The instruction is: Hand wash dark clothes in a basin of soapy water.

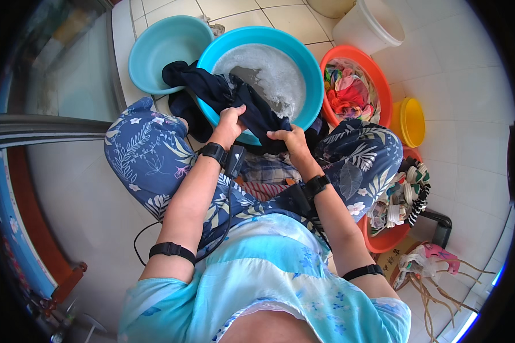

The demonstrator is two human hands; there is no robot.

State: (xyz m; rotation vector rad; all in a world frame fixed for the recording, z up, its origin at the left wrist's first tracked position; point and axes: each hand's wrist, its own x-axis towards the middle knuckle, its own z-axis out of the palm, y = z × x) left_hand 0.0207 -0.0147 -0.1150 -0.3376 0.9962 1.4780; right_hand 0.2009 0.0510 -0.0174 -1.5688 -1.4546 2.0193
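A wet dark navy garment [249, 103] stretches between my two hands, draped over the near rim of a bright blue plastic basin [315, 81]. My left hand [231, 122] grips it near the basin's front rim, thumb on top. My right hand [289, 137] grips the garment's lower right part, just outside the rim. One end of the cloth reaches left over the edge of a pale teal basin [167, 51]. Sudsy, greyish water [274, 68] fills the blue basin. Below my hands, a plaid cloth [270, 169] and a red striped cloth [264, 191] lie between my legs.
To the right stand a red basin [386, 98] of colourful cloths, a yellow bucket [413, 122], a white bucket [365, 28] and a red tub [380, 242] of shoes. More dark cloth [191, 118] lies left of the blue basin. A sliding door frame [51, 124] is at left.
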